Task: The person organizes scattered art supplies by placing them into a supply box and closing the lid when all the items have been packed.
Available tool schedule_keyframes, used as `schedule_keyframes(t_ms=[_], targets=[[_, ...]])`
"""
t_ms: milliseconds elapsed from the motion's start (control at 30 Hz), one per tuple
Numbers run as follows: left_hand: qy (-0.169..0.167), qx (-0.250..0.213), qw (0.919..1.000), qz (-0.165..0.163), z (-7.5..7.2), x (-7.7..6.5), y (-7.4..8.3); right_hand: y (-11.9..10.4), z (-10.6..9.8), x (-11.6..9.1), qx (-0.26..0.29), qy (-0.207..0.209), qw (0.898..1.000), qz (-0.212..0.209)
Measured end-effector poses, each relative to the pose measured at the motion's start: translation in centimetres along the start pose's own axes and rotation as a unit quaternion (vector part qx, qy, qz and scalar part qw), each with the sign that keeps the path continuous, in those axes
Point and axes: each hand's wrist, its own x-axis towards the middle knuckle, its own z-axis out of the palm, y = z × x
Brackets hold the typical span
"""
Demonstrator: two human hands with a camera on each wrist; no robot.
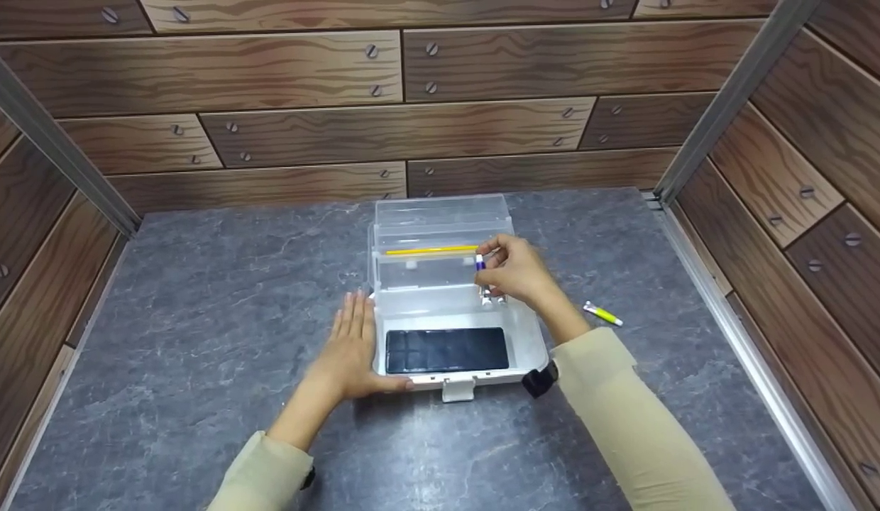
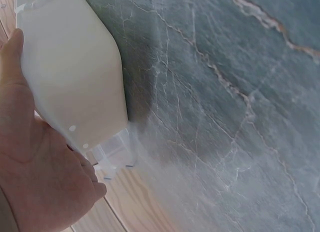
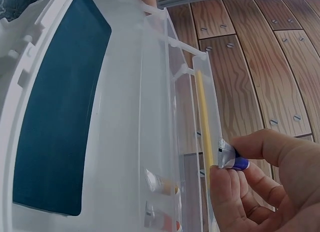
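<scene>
My right hand (image 1: 518, 271) pinches a small paint tube (image 3: 233, 158) with a purple-blue band between thumb and fingers, above the back right of an open white plastic box (image 1: 531, 332). Along the box's left side lies my left hand (image 1: 348, 358), fingers straight against the wall and thumb on the front edge. A flat dark rectangular slab (image 1: 447, 350) rests on the box floor. Two more tubes, one with a yellowish end (image 3: 161, 183) and one with a red end (image 3: 161, 219), lie inside the box, close to the held one. In the left wrist view, the box's outer wall (image 2: 75, 67) shows.
A thin yellow stick (image 1: 429, 250) lies in the clear raised tray (image 1: 440, 273) behind the box's main part. To the right, a yellow-green tube (image 1: 605, 314) lies on the grey marbled table (image 1: 220, 341). Wood-patterned walls (image 1: 298, 67) enclose the table's back and sides.
</scene>
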Motion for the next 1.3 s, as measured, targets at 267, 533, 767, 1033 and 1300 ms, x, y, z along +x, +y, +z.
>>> schedule_keyframes(t_ms=[267, 533, 767, 1033, 1300], targets=[[0.004, -0.015, 0.9999, -0.003, 0.1, 0.0, 0.0, 0.2, 0.9, 0.0, 0.011, -0.009, 1.000, -0.001], [0.005, -0.010, 0.9999, -0.007, 0.3, 0.0, -0.3, 0.4, 1.8, 0.4, 0.014, -0.014, 1.000, 0.002], [0.004, -0.018, 0.9998, -0.005, 0.1, 0.0, -0.1, 0.7, 2.2, 0.5, 0.013, -0.018, 1.000, 0.015], [0.006, -0.018, 0.9998, -0.004, 0.0, 0.1, 0.1, 0.8, 2.3, 0.9, 0.013, -0.013, 1.000, 0.018], [0.006, -0.018, 0.9998, -0.005, 0.2, 0.1, -0.1, 0.8, 2.7, 0.8, -0.002, -0.008, 1.000, 0.013]])
